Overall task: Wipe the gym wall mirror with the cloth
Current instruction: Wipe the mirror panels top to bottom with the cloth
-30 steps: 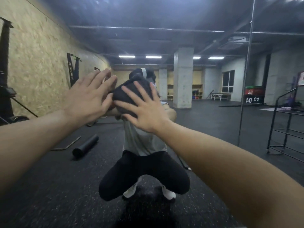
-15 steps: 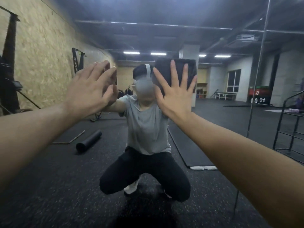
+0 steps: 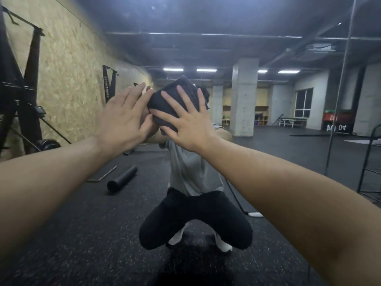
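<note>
Pressing one dark folded cloth [image 3: 175,100] flat against the wall mirror [image 3: 288,162], your right hand [image 3: 189,129] has its fingers spread straight over it. Your left hand [image 3: 123,118], fingers straight and together, lies flat on the glass just beside the cloth. Reflected: one crouching person, one foam roller [image 3: 121,180], two ceiling lights nearest.

Both forearms [image 3: 278,182] are bare; the mirrored reflection wears a grey T-shirt [image 3: 191,172], black trousers [image 3: 195,219], white shoes [image 3: 177,238].
</note>
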The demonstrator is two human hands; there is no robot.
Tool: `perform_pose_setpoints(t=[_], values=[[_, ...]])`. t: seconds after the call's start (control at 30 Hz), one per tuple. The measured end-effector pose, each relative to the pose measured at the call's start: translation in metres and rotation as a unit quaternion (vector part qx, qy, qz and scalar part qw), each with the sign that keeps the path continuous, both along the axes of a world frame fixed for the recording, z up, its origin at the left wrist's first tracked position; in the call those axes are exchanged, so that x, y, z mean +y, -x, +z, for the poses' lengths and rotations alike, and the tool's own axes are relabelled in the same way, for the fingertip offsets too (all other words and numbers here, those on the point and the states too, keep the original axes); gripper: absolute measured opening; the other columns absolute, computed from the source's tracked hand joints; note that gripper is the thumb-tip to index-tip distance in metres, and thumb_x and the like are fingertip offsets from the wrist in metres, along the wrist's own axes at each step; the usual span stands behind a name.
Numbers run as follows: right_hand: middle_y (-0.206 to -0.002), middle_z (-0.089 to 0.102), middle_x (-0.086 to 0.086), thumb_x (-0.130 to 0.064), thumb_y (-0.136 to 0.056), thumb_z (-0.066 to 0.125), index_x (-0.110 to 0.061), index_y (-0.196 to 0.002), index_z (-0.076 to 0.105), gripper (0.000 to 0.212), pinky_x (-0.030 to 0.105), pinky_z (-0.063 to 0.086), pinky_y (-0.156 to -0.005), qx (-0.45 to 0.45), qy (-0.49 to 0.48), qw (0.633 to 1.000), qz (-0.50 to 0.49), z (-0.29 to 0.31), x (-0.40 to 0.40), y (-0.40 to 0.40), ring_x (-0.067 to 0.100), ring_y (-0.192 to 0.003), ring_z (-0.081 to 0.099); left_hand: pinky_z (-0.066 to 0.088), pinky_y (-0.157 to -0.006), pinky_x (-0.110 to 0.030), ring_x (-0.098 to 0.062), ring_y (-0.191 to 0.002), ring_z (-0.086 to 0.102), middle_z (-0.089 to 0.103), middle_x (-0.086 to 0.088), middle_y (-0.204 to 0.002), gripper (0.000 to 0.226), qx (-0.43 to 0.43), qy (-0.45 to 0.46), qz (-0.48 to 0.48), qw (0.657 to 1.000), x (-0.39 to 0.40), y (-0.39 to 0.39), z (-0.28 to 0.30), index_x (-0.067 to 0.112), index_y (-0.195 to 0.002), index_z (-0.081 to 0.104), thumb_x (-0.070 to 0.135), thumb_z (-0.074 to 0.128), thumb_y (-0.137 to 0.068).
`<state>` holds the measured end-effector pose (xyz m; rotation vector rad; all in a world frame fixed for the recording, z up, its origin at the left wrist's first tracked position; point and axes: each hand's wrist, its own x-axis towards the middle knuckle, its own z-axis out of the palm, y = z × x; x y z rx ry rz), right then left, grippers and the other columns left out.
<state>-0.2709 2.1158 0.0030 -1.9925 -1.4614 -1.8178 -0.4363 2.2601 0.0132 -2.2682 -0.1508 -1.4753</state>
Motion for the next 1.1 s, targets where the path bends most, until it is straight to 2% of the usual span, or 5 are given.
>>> perform_pose_setpoints(t=[0.13,0.47,0.63,0.83,1.1], values=[[-0.169,0.028,0.001,-0.058,-0.102,0.043,-0.049,-0.154,0.040,0.052,0.071,0.004,-0.121,0.013,-0.059,0.998,-0.001,-0.012,-0.059,-0.038,0.039,-0.156,0.016,0.035,-0.113,-0.051,-0.033,-0.140,0.039,0.041,-0.014,-0.156,0.062,0.025,-0.016,-0.005,1.000,-0.034,-0.024,0.012,0.010,-0.150,0.045,0.042,0.035,-0.098],[-0.173,0.013,0.000,-0.061,-0.103,0.035,-0.052,-0.156,0.028,0.055,0.070,0.002,-0.121,0.146,-0.190,0.969,-0.065,-0.021,-0.192,-0.120,0.037,-0.158,0.001,0.024,-0.119,-0.050,-0.030,-0.148,0.031,0.034,-0.007,-0.164,0.060,0.057,-0.062,-0.018,0.996,-0.104,-0.086,0.026,0.020,-0.152,0.047,0.044,0.035,-0.098],[-0.173,0.007,0.002,-0.062,-0.102,0.032,-0.051,-0.158,0.026,0.057,0.066,-0.006,-0.123,0.188,-0.225,0.954,-0.064,0.002,-0.211,-0.129,0.037,-0.158,-0.005,0.019,-0.121,-0.052,-0.031,-0.148,0.030,0.036,-0.008,-0.163,0.057,0.039,-0.095,-0.014,0.995,-0.122,-0.107,0.045,0.020,-0.151,0.047,0.042,0.040,-0.100],[-0.171,0.016,0.009,-0.052,-0.104,0.039,-0.043,-0.156,0.037,0.053,0.070,0.003,-0.122,0.199,-0.306,0.929,-0.063,0.042,-0.252,-0.159,0.043,-0.157,0.006,0.016,-0.125,-0.054,-0.031,-0.150,0.032,0.039,-0.011,-0.162,0.056,0.066,-0.150,-0.031,0.986,-0.144,-0.123,0.095,0.020,-0.152,0.046,0.042,0.035,-0.102],[-0.166,0.026,0.022,-0.044,-0.106,0.040,-0.034,-0.156,0.041,0.051,0.075,0.010,-0.118,0.214,-0.337,0.914,-0.073,0.046,-0.214,-0.142,0.055,-0.151,0.015,0.018,-0.126,-0.053,-0.029,-0.151,0.033,0.039,-0.008,-0.162,0.055,0.131,-0.177,-0.070,0.973,-0.164,-0.134,0.143,0.019,-0.152,0.048,0.042,0.036,-0.103]])
